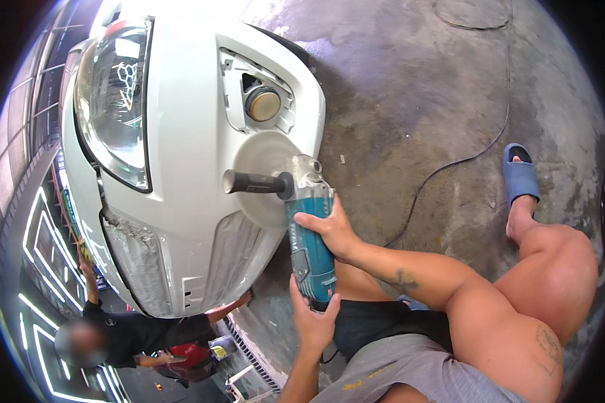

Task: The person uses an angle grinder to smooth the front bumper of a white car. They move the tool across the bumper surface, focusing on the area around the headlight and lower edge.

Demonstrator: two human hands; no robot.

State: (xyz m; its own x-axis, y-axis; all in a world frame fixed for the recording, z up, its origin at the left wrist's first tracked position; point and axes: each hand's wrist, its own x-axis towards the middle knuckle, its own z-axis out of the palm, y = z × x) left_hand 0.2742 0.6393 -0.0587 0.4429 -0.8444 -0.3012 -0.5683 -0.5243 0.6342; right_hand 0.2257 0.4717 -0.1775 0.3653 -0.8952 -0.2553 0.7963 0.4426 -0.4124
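Observation:
My right hand (336,232) is wrapped round the front of the teal body of an angle polisher (310,232), thumb across its top. At its rear end, my left hand (312,321) grips the housing near the black tail. The black side handle (255,183) sticks out to the left with no hand on it. A pale round disc (265,151), smeared by motion, lies at the white car bumper (188,134), just below a fog lamp (263,104) in its bare recess. Whether the disc touches the paint, I cannot tell.
A headlight (117,104) sits left of the bumper. Dull grey covering lines the lower openings (234,252). A dark cable (444,168) crosses the wet-looking concrete floor (396,114). Another person in a dark shirt (138,336) is at the lower left, arms reaching to the car.

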